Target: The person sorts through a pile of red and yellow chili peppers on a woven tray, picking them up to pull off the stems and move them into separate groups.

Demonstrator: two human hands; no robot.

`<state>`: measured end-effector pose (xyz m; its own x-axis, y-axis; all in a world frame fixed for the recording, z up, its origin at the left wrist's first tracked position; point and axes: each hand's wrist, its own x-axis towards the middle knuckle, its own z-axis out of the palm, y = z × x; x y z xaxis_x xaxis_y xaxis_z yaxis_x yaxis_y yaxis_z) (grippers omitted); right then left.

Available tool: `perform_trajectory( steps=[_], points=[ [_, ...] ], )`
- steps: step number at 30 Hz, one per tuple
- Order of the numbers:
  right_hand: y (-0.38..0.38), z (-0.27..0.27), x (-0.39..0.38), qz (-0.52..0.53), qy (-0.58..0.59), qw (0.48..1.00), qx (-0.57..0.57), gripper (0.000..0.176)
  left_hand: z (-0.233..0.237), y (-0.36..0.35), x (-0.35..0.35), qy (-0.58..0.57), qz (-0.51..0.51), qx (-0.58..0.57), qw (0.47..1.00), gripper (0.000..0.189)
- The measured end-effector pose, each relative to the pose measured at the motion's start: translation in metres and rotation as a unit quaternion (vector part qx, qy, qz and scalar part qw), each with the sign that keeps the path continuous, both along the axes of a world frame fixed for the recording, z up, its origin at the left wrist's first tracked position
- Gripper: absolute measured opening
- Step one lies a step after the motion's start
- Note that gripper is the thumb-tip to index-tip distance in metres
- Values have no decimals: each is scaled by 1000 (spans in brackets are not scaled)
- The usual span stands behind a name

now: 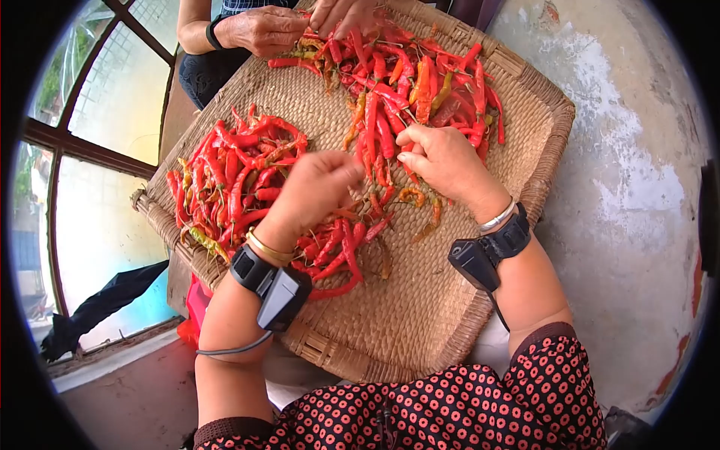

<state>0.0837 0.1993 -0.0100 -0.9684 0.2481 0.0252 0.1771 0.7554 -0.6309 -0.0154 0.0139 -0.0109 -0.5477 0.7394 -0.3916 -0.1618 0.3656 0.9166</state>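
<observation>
My left hand (319, 187), slightly blurred, has its fingers curled in above the left side of a woven tray (412, 300). What it holds, if anything, I cannot make out. My right hand (450, 161) is closed in a pinch at the lower edge of the far pile of red chili peppers (386, 94). Whatever lies between its thumb and fingers is too small to name. A second pile of red chili peppers (232, 169) lies to the left, partly behind my left hand. Some peppers are orange, yellowish or shrivelled, such as a curled one (412, 196) between my hands.
Another person's hands (277, 30) work at the tray's far edge among the peppers. The tray has a raised woven rim (536, 176). Paned windows (105, 97) stand on the left and a patchy wall (622, 150) on the right. Black devices (285, 300) are strapped to my wrists.
</observation>
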Motion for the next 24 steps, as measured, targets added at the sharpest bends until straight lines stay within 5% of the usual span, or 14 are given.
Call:
perform_trajectory(
  steps=[3, 5, 8, 10, 17, 21, 23, 24],
  points=[
    [-2, -12, 0, 51, 52, 995, 65, 25, 2, 4, -9, -37, 220, 125, 967, 33],
    [-10, -16, 1, 71, 40, 995, 57, 34, -6, 0, -15, -14, 206, 107, 973, 41],
    [-17, -21, -3, 92, -86, 988, 88, 42, -17, 0, -10, 193, -40, -21, 980, 35],
    [-18, -24, -8, 88, -101, 986, 95, 42, -25, -1, 3, 367, -157, -4, 917, 30],
    [-9, -24, -11, 80, -69, 993, 55, 22, -8, -4, 10, 426, -314, -155, 834, 31],
    [-12, -3, -10, 55, -84, 992, -77, 17, -13, -2, 10, 420, -222, -93, 875, 34],
    [-19, -3, -5, 39, -94, 973, -208, 18, -16, -1, 9, 188, -125, 40, 973, 34],
    [-21, -6, -3, 88, -41, 981, -170, 19, -18, -1, 8, 166, -116, 42, 978, 33]
  ],
)
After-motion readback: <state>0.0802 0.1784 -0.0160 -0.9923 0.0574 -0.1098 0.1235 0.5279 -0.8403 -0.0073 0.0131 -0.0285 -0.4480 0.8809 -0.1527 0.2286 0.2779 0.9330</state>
